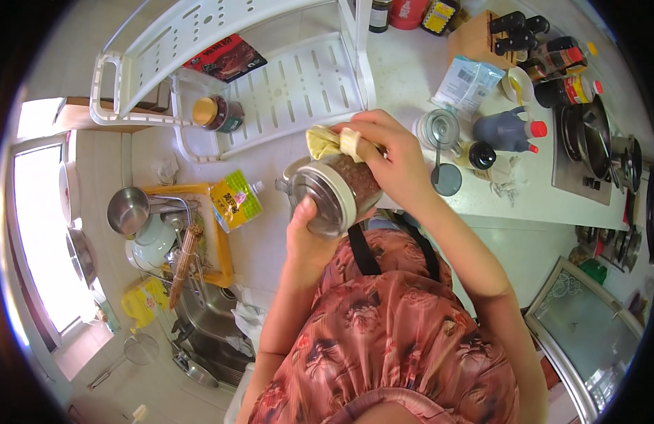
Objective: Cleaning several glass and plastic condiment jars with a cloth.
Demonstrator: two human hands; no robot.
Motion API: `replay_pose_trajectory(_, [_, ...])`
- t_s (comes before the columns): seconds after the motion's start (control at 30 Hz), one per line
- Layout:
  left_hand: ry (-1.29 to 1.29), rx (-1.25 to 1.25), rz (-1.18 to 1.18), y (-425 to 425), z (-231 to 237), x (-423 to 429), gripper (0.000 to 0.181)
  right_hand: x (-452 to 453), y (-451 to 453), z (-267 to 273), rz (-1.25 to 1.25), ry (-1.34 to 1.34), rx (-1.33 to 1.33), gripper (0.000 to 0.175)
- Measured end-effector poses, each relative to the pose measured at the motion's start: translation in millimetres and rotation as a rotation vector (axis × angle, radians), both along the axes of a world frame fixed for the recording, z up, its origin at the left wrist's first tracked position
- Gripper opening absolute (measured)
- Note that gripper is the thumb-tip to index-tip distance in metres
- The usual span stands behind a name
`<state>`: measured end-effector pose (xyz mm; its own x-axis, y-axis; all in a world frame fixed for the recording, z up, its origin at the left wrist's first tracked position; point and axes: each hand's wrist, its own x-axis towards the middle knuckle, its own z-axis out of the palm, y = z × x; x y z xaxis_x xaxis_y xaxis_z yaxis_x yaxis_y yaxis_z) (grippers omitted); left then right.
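My left hand (311, 233) grips a clear jar (358, 177) with a pale rim and a see-through lid, its thumb on the lid. Reddish-brown contents show through the jar's side, and the jar is tilted with its lid towards the lower left. My right hand (388, 148) pinches a yellow and white cloth (332, 144) against the upper side of the jar. A second clear-lidded jar (438, 130) stands on the counter to the right of my right hand.
A white slotted rack (300, 87) holds a brown jar with a gold lid (218, 113). Dark sauce bottles (504, 129), a knife block (475, 37) and pans (589, 138) are at the right. At the left are a yellow pouch (235, 201) and a steel sink (215, 312).
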<state>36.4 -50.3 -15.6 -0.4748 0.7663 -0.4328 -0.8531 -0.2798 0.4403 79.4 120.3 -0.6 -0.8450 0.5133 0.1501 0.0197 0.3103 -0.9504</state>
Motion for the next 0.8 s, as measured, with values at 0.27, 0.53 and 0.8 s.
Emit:
replay_pose_trajectory(0.27, [-0.247,-0.027,0.161,9.2,-13.4,-16.8,0.069,37.2,-50.9,-19.3,-0.041,0.170,0.204,0.042])
replay_pose_trajectory(0.53, [-0.368,0.055,0.213,30.0,15.5,-9.2,0.066,29.4,-37.5,-24.4,-0.322,0.144,0.029,0.035])
replay_pose_trajectory(0.8, [0.037,-0.200,0.185,7.9,4.7,-9.9,0.061,52.1,-46.1,-55.8,-0.346,-0.043,-0.446,0.031])
